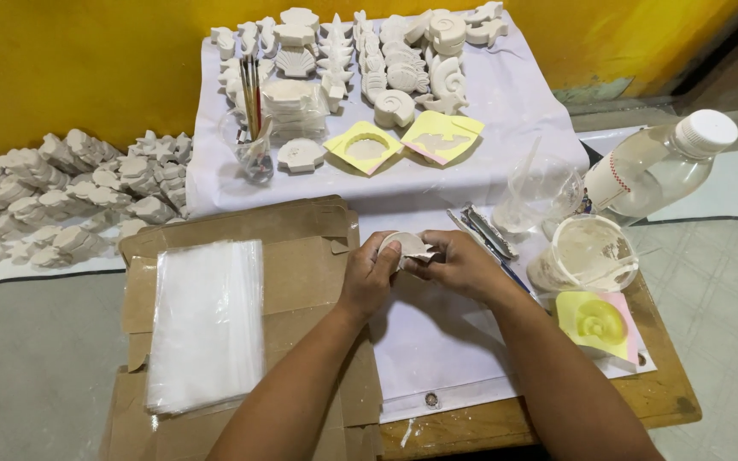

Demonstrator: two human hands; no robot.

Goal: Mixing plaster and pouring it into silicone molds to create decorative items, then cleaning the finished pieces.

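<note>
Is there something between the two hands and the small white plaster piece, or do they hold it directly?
Nothing stands between: the left hand and right hand grip the white plaster piece directly with bare fingers, above the white sheet.

This looks like a small craft workshop for plaster casting. Rows of white shell-shaped plaster casts cover the white sheet; in front of them lie yellow moulds, beside them a jar of brushes, and right of them a plaster-smeared mixing cup.

Clear plastic bags stacked on flattened brown cardboard
</note>
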